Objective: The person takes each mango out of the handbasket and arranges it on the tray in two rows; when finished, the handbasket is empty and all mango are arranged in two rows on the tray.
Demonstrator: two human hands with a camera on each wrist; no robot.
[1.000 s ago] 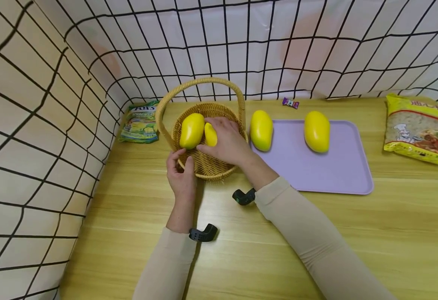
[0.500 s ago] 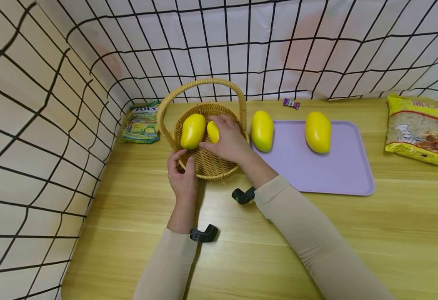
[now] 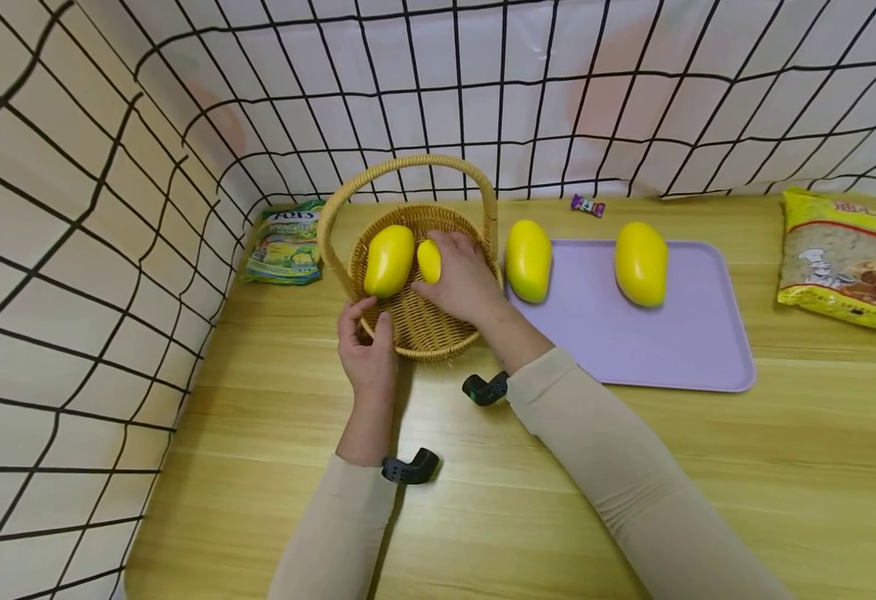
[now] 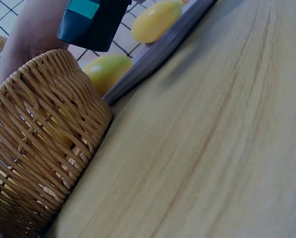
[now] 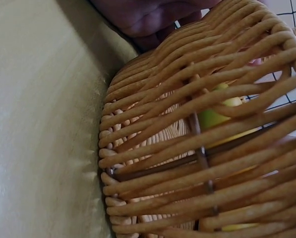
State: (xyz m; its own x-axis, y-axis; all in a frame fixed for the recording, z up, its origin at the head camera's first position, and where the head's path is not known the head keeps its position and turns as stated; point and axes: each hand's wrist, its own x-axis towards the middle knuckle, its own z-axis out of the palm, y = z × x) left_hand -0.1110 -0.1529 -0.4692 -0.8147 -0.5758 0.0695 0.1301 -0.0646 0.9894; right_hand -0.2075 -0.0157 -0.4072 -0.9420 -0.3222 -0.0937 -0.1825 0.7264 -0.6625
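A wicker basket [image 3: 438, 340] with a tall arched handle stands on the table. My left hand [image 3: 367, 358] holds its front-left rim, fingers outside and thumb at the edge. Inside lie two yellow mangoes: a mango [image 3: 389, 261] on the left shows whole, and a second mango [image 3: 428, 262] is mostly covered by my right hand [image 3: 463, 279], which grips it down in the basket. Through the weave in the right wrist view, a green-yellow patch of mango [image 5: 214, 115] shows. The left wrist view has the basket's side wall [image 4: 43, 124] close up.
A lilac tray [image 3: 633, 350] lies right of the basket. One mango [image 3: 528, 261] rests at its left edge, another mango [image 3: 641, 263] near its back edge. Around are a green candy bag [image 3: 285, 243], a small purple wrapped sweet [image 3: 588, 206] and a yellow food bag [image 3: 850, 262]. Grid-patterned walls border the table.
The right hand and its mango have shifted slightly right within the basket, widening the gap to the left mango. The left hand keeps its hold on the rim.
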